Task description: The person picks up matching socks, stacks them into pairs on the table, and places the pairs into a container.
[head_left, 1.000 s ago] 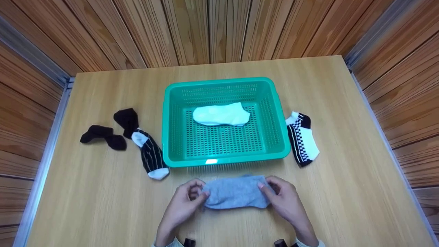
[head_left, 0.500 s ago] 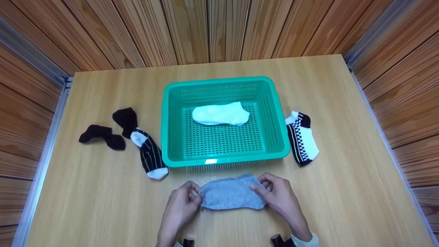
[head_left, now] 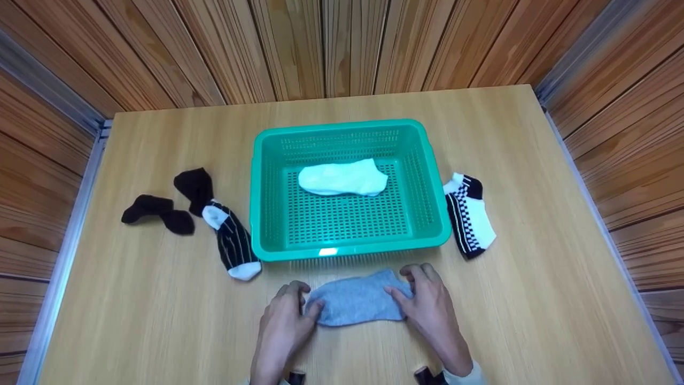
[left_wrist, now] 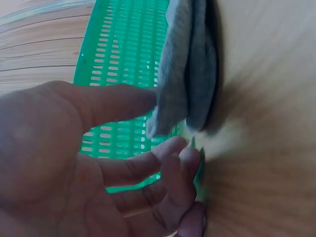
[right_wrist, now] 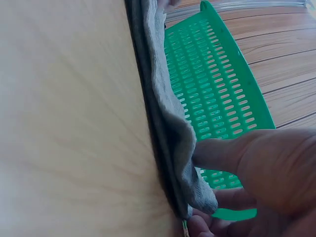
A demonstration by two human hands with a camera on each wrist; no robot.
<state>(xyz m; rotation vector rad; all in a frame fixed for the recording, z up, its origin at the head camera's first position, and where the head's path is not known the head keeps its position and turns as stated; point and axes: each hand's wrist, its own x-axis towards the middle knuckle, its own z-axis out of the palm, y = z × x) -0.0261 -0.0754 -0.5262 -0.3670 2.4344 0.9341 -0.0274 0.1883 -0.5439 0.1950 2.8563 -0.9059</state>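
Note:
Grey socks (head_left: 355, 300) lie flat on the table in front of the basket. Both wrist views show two layers, one over the other. My left hand (head_left: 286, 326) is at their left end. In the left wrist view its thumb (left_wrist: 133, 101) touches the upper layer, while the bent fingers (left_wrist: 173, 182) sit just past the end, apart from the thumb. My right hand (head_left: 430, 305) holds the other end, thumb (right_wrist: 212, 154) against the upper layer and fingertips (right_wrist: 200, 224) around the lower corner.
A green basket (head_left: 350, 254) with white socks (head_left: 342, 178) inside stands beyond the hands. To its left lie black socks (head_left: 160, 213) and a striped black-and-white sock (head_left: 235, 240). A checkered sock (head_left: 470, 216) lies close to its right side. Wooden panels (head_left: 310, 48) border the table.
The right hand has moved left along with its end of the grey socks, and its fingers have straightened somewhat. The left hand's grip has loosened. The basket stays put.

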